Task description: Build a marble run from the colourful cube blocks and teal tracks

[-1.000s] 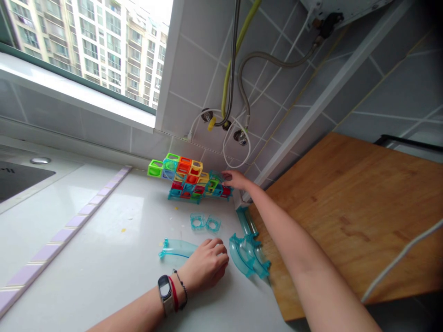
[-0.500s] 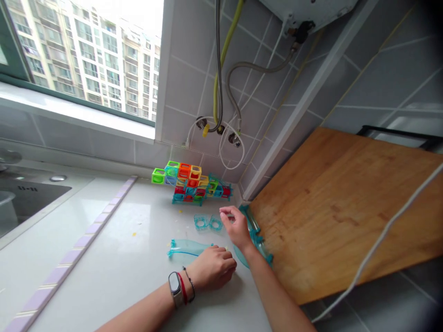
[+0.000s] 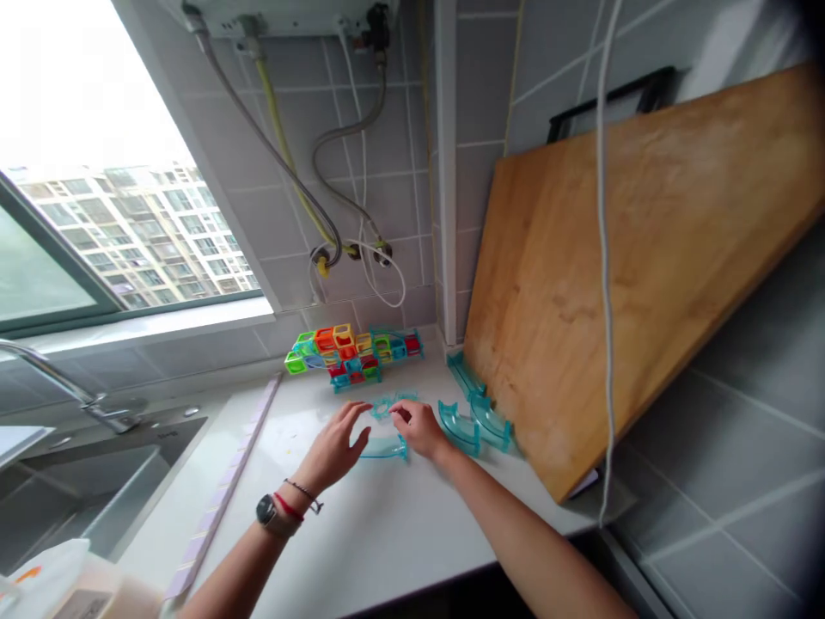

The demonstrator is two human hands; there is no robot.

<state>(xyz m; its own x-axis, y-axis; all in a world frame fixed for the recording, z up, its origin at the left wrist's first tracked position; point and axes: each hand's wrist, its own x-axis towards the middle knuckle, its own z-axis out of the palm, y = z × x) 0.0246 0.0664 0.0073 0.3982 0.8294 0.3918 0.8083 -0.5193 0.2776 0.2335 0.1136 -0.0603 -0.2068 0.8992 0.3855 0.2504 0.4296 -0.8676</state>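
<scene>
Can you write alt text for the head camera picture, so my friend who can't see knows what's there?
Two hands, left hand and right hand, meet over a clear blue curved track piece on a white counter. Behind them stands a stack of colourful blocks; a wooden board leans against the tiled wall.

A clear blue curved track piece [image 3: 385, 447] is flanked on the white counter [image 3: 387, 533] by the left hand [image 3: 335, 447] and right hand [image 3: 420, 427]. Behind it, a colourful block stack [image 3: 354, 351] is seen; to its right, more curved pieces [image 3: 477, 421] lie beside a leaning wooden board [image 3: 619, 258].
</scene>
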